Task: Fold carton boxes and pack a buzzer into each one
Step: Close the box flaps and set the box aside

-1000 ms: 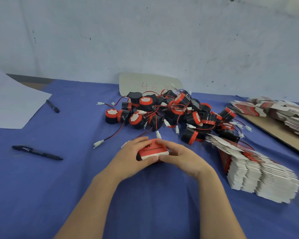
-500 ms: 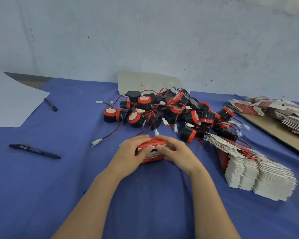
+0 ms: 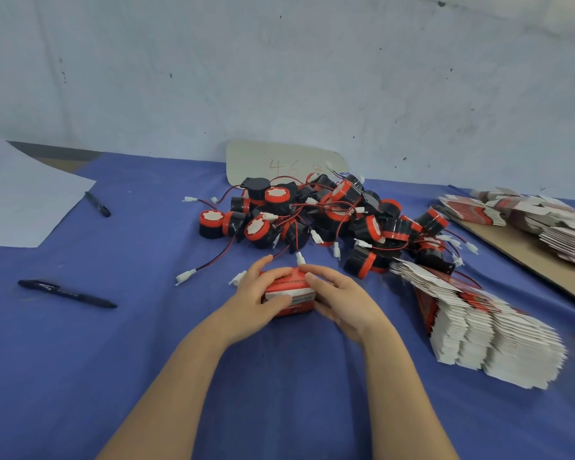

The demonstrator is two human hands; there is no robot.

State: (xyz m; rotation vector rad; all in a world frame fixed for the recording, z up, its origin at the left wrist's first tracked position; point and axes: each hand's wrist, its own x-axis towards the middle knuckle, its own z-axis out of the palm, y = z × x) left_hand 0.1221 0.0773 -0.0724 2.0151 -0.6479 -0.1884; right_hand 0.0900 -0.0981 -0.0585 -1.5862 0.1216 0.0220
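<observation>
- Pinching a small red and white carton [image 3: 291,295] between both hands; left hand [image 3: 256,293] cups its left end with the thumb across the front face, right hand [image 3: 342,298] covers its right end, fingers curled over the top edge.
- Both grips closed on the carton, no slack showing; whether a flap is tucked or a buzzer is already inside cannot be told, as fingers hide the ends.
- Two-sided hold looks meant to square the box and press its panels shut: pressure from opposite ends keeps it from skewing. Judgement only.
- Carton sits low, on or just above the blue desk [image 3: 80,376], directly in front of the person, centred between the wrists.
- Just beyond the fingertips: a heap of buzzers [image 3: 312,215], black bodies with red rims, red leads and white plugs trailing. One loose plug [image 3: 184,277] lies left of the left hand, another touches or nearly touches the right fingertips.
- Heap within easy reach, so likely the supply for the next pick.
- Right of the right hand: a fanned stack of flat cartons [image 3: 485,330], near but apart. Further stacks on a board [image 3: 528,254] at far right.
- Left side, well apart: two pens [image 3: 67,293] and a paper sheet [image 3: 20,197]; not involved.
- Card [image 3: 279,161] with faint figures leans on the wall behind the heap.
</observation>
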